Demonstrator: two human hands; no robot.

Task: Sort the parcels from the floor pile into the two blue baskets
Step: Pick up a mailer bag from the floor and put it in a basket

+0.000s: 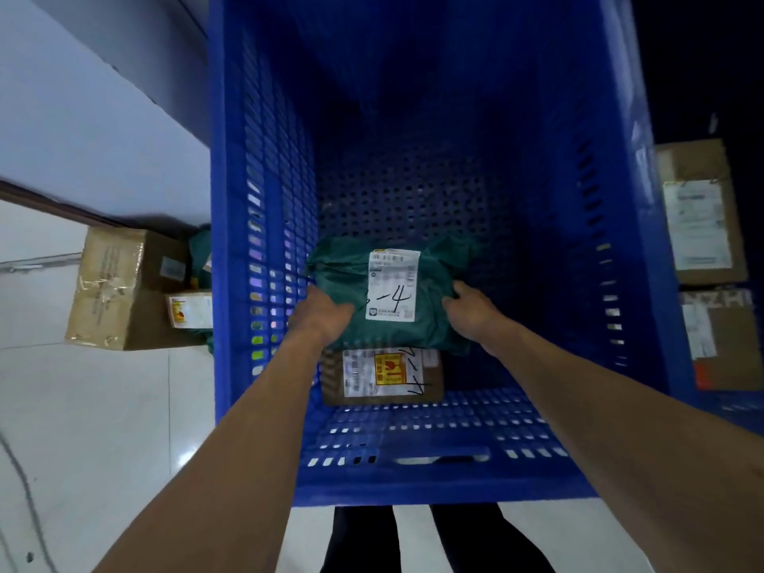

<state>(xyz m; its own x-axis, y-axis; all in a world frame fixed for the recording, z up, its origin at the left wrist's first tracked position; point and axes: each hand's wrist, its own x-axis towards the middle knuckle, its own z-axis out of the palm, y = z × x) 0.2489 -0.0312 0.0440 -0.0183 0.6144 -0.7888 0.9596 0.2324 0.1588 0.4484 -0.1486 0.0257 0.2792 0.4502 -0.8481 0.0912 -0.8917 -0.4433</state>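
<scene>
A deep blue perforated basket [264, 283] is filling the view on white floor tiles [103, 407], with cardboard boxes [124, 291] sitting outside it. Inside, a green poly mailer [343, 279] marked "4" is lying partly over a brown labelled parcel [384, 376]. The left hand [326, 318] and right hand [471, 310] are gripping the mailer's opposite edges, fingers curled into the plastic.

arms: we are seeing both forearms bare, no sleeves, watch or rings | left hand [326, 316], right hand [471, 310]: ungloved | legs: we are seeing dark trousers
</scene>
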